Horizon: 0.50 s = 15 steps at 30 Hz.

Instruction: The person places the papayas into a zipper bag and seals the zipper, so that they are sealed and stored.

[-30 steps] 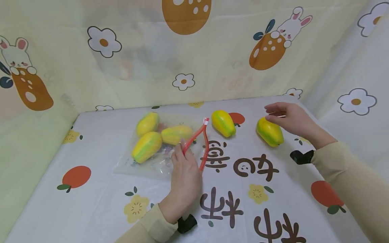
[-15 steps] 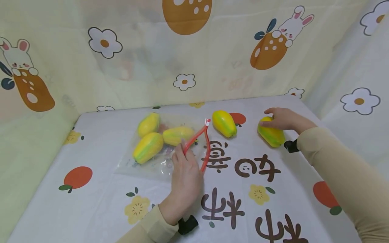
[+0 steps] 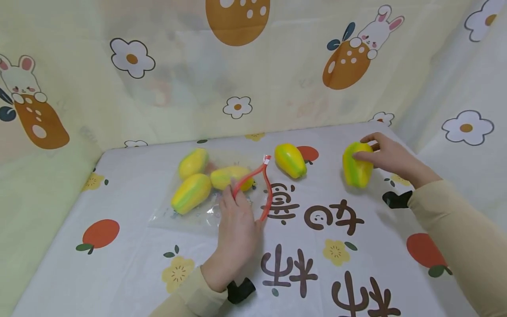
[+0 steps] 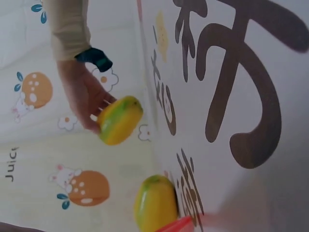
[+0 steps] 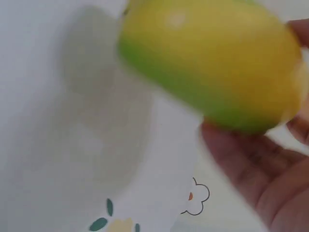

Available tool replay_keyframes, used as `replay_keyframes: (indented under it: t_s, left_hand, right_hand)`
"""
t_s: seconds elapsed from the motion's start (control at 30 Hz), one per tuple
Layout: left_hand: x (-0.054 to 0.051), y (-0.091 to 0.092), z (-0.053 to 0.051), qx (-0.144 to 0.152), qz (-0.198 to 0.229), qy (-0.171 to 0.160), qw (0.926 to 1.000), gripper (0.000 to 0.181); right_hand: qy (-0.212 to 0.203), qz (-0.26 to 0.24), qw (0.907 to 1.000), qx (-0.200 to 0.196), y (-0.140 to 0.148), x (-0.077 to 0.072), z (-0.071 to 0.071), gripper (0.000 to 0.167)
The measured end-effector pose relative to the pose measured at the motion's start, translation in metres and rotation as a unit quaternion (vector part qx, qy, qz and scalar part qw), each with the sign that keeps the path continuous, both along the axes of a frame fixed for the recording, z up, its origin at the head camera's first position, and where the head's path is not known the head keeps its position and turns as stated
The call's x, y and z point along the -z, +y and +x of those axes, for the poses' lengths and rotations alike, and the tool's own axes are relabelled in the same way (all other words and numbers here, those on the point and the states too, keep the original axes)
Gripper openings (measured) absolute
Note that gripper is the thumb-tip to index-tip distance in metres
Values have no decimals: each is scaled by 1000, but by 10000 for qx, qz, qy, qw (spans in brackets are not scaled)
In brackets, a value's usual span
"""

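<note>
My right hand grips a yellow-green papaya by its far end, thumb on the near side. The papaya hangs tilted just above the cloth, its shadow below it in the right wrist view. My left hand pinches the red zip edge of a clear zip bag, whose mouth gapes to the right. Inside the bag lie three papayas; one is the front papaya. Another loose papaya rests on the cloth between the bag and my right hand. My left fingertips are partly hidden behind the hand.
A white printed cloth covers the table. A patterned curtain rises behind it, and further cloth walls stand at the left and right. Black bands sit at both wrists.
My right hand has come down onto the rightmost papaya, taken hold of it and raised it slightly off the cloth. The left hand keeps its hold on the bag's edge, almost unmoved.
</note>
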<state>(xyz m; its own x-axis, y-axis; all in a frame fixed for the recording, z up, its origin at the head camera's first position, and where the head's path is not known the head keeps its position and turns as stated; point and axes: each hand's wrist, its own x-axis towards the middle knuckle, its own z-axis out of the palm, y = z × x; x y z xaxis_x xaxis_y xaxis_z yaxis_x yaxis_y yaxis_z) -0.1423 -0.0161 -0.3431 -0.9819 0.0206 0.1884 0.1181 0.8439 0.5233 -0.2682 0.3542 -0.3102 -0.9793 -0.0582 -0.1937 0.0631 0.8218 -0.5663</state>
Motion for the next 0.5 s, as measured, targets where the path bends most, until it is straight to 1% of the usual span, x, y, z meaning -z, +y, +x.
replay_keyframes:
  t_s: [0.07,0.13,0.27,0.37,0.5]
  left_hand:
    - [-1,-1,0,-4,4,-58,10000,99]
    - [-1,-2,0,3,-18,-34,10000,100]
    - [-1,-3,0,10,-38,-12,10000,102]
    - [-2,-3,0,20,-50,-35,10000,104]
    - [-2,-2,1,34,-70,-57,10000,103]
  right_hand:
    - [166,-354,9992,-9,-1,-1,10,77]
    - [349,-637,9974,-12,-5,-1,21,74]
    - [728,-1152,9907,-6,-22,4,42,66]
    - [866,-1373,9866,-183,-42,8,53,63]
    - [900,-1511,9829,-539,-75,19,60,61]
